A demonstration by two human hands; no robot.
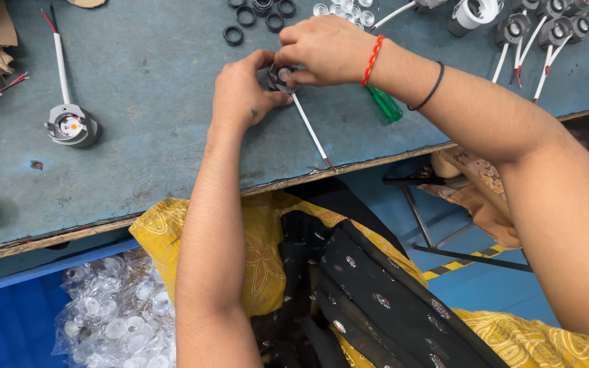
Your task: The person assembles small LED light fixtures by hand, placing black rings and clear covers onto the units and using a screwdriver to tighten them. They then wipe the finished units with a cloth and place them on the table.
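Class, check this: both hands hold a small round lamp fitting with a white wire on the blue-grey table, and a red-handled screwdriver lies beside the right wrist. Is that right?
One detail is wrong. The head view shows the screwdriver has a green handle, not red. The rest stands: left hand and right hand hold the lamp fitting on the table.

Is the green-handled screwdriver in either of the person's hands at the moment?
No, the green-handled screwdriver lies on the table under the right wrist, while the left hand and right hand hold a small lamp housing.

**Colours on the bench**

The worktable (151, 61) is dull blue-grey. A green screwdriver handle (384, 104) lies beside a red-and-orange wrist thread (373, 60). Far black rubber rings (233, 35); near, yellow patterned cloth (260, 252) and black sequinned fabric (369, 286).
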